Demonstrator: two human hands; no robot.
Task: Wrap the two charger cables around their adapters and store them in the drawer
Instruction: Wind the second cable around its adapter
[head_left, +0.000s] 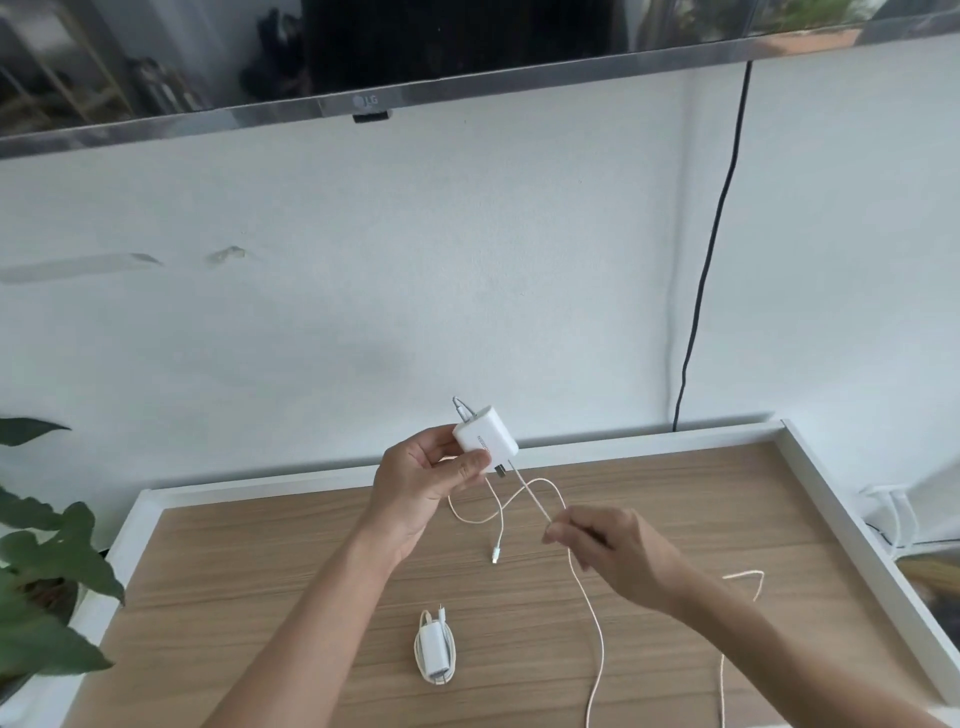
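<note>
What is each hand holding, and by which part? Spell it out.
The left hand grips the white adapter by its body. The right hand pinches that adapter's cable partway along its length.

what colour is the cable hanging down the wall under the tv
Black; the wall cable shows clearly in the head view.

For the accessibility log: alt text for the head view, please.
The left hand holds a white adapter above a wooden tabletop while the right hand pinches its loose white cable. A second adapter, already wrapped, lies nearer the camera.
</note>
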